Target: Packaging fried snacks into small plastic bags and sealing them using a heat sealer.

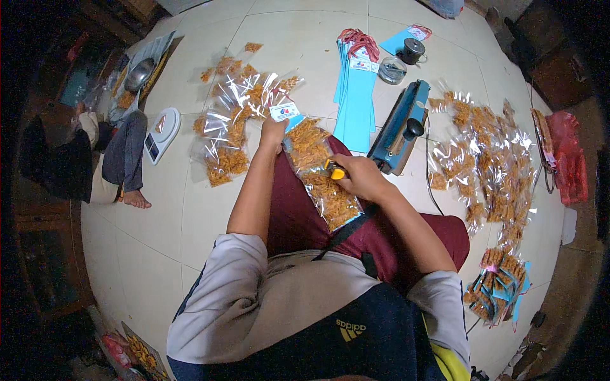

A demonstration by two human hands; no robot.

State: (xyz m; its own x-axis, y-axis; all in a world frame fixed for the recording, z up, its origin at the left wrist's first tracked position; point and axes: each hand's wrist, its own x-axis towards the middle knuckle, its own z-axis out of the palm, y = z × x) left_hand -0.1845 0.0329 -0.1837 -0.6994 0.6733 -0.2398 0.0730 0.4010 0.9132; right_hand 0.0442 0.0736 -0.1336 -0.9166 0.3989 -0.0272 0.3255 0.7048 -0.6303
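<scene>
My left hand (274, 132) grips the top of a blue card strip (292, 123) with a white printed header. Along the strip, over my lap, lie clear plastic packets of orange-brown shredded snack (329, 190). In my right hand (363, 176) is a small yellow-and-black tool (337, 172), probably a stapler, held against the middle packets; its jaws are partly hidden by my fingers. Loose filled packets (228, 159) are spread on the floor beyond my left arm. A stack of blue card strips (355, 105) with red ribbon loops lies ahead of my knees.
A blue impulse sealer (398, 128) stands right of the strips, near a round clear container (392, 70) and a dark lidded cup (412, 50). More packets (495, 166) cover the floor at right, with bundled strips (498, 285) below. At left are a white scale (163, 133) and a seated person (121, 157).
</scene>
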